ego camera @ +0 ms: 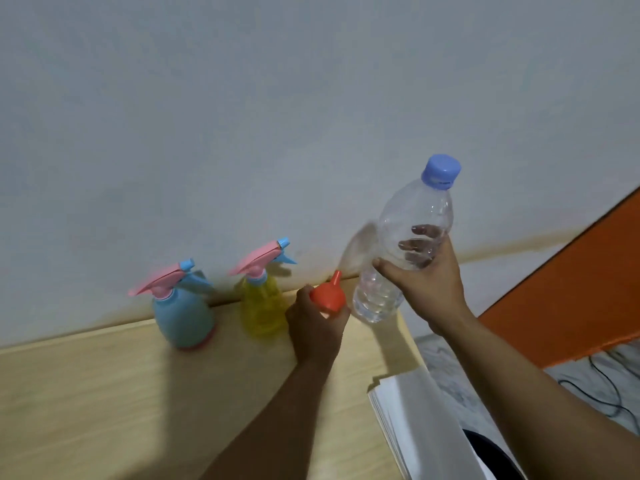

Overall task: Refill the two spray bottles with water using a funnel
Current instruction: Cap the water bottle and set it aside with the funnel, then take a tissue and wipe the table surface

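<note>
My left hand (pixel 317 325) grips the funnel (pixel 329 294), spout up; right-hand fingers (pixel 417 244) wrap the capped water bottle (pixel 398 251). Both spray bottles stand left on the surface (pixel 104 393), yellow one (pixel 261 303) nearest my left hand.

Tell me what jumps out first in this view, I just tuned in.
The right hand holds a capped clear water bottle up near the wall, right of centre. Beside it the left hand grips an orange funnel. A blue spray bottle and yellow spray bottle stand left.
</note>
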